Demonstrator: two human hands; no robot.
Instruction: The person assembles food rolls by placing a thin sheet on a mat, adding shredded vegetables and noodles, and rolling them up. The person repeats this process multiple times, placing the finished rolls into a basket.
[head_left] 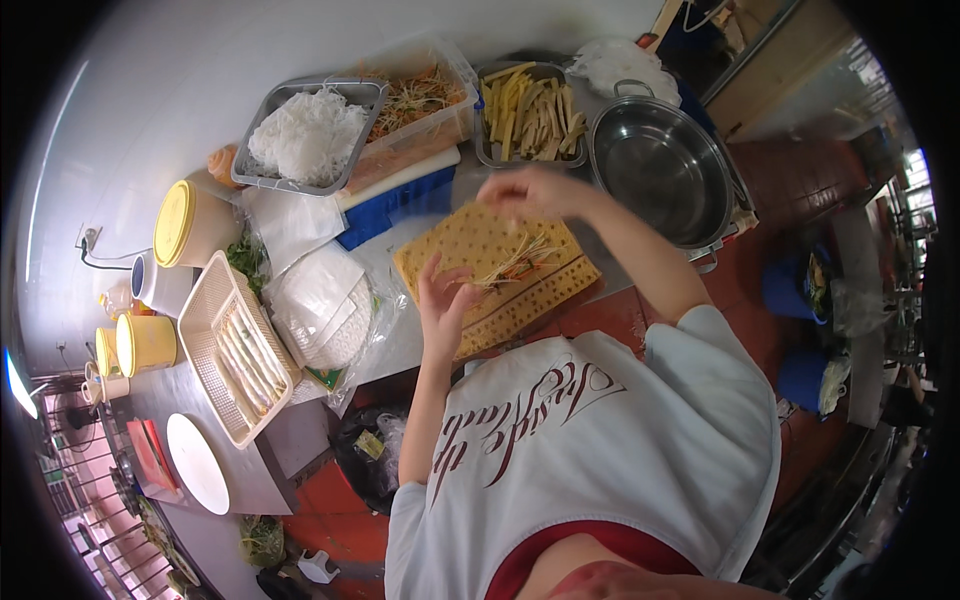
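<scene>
A yellow patterned cloth (pixel 440 250) is spread over the work surface in front of me. On it lies a small heap of shredded white and orange vegetables (pixel 522 264) with some dark bits. My left hand (pixel 443 300) is at the left end of this heap, its thumb and fingers apart and nothing visible between them. Above the cloth's far edge, my right hand (pixel 530 193) is smeared by motion. Its fingers look bent, but whether they hold anything is unclear. Just beyond it stands a metal tray (pixel 482 150) of yellow and pale strips (pixel 540 115).
Farther back are a tray of white noodles (pixel 308 138) and a clear tub of shredded vegetables (pixel 415 105). A steel pot (pixel 660 170) stands right. To the left are white sheets in plastic (pixel 320 305), a basket (pixel 215 385) of long rolls, yellow-lidded tubs (pixel 175 222) and a white plate (pixel 198 463).
</scene>
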